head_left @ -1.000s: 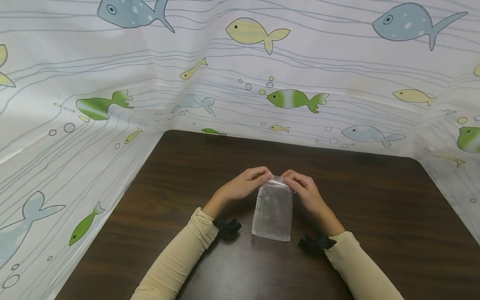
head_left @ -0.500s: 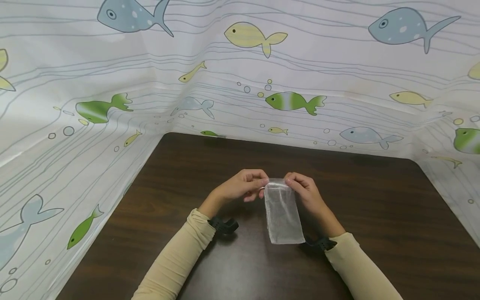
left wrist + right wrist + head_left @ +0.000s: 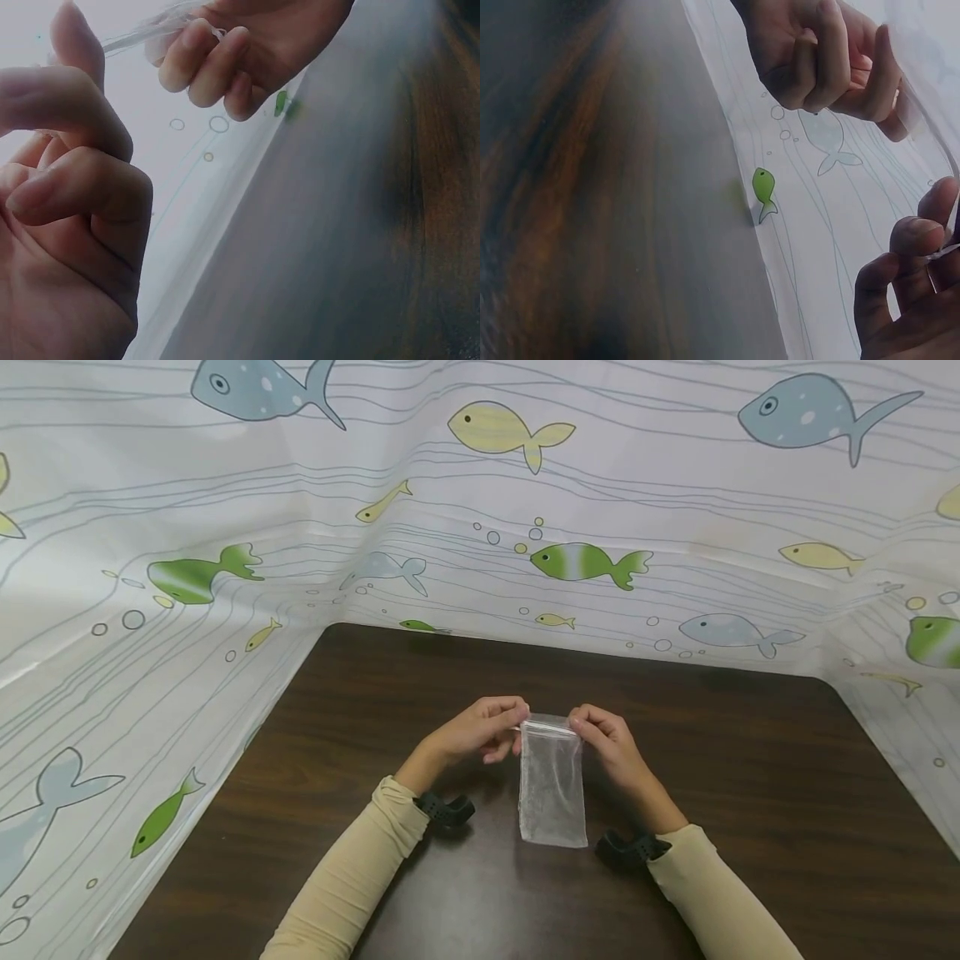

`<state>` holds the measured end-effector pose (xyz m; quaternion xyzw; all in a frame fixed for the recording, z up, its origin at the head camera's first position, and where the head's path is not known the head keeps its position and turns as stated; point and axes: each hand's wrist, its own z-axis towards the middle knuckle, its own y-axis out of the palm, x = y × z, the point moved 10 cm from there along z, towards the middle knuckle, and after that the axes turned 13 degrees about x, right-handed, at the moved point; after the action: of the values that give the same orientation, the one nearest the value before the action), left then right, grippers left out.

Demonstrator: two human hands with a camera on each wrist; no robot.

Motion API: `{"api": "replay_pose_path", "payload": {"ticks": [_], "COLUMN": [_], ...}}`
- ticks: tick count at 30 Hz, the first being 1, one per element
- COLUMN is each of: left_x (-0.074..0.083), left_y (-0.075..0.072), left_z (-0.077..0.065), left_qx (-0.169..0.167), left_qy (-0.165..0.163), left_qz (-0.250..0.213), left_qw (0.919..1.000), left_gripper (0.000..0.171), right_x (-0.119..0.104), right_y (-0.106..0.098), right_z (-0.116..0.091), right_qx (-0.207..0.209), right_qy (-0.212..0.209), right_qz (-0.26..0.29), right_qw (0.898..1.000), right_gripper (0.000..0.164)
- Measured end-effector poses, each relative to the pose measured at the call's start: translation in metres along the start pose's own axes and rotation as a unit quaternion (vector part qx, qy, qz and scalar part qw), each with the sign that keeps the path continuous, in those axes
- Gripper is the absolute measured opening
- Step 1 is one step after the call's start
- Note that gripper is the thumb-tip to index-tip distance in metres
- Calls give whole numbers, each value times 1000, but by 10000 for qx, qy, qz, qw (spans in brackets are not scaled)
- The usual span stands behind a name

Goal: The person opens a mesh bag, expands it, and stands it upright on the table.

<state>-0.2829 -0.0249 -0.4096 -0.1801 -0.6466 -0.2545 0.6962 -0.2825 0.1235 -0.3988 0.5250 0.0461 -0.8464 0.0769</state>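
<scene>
Dangling between left hand [image 3: 476,732] and right hand [image 3: 609,743], a sheer pouch [image 3: 553,789], top corners pinched in their fingers [image 3: 917,236]

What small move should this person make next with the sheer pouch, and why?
Probably ease the top of the pouch gently open, above its white band. The left hand and right hand already pinch it near its upper corners, and it hangs between them looking flat rather than spread.
</scene>
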Motion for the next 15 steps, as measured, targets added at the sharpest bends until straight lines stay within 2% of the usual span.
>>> {"api": "replay_pose_path", "payload": {"ticks": [7, 15], "left_x": [-1, -1], "left_y": [0, -4], "left_z": [3, 3], "left_qx": [46, 351], "left_qy": [15, -45], "left_qz": [16, -16], "left_qw": [10000, 9994], "left_gripper": [26, 32], "right_x": [-2, 0], "right_y": [-5, -2], "right_z": [1, 1], "right_qx": [174, 4], "right_qy": [-64, -80], "right_qz": [105, 60], "right_qw": [9998, 9999], "right_gripper": [33, 28]}}
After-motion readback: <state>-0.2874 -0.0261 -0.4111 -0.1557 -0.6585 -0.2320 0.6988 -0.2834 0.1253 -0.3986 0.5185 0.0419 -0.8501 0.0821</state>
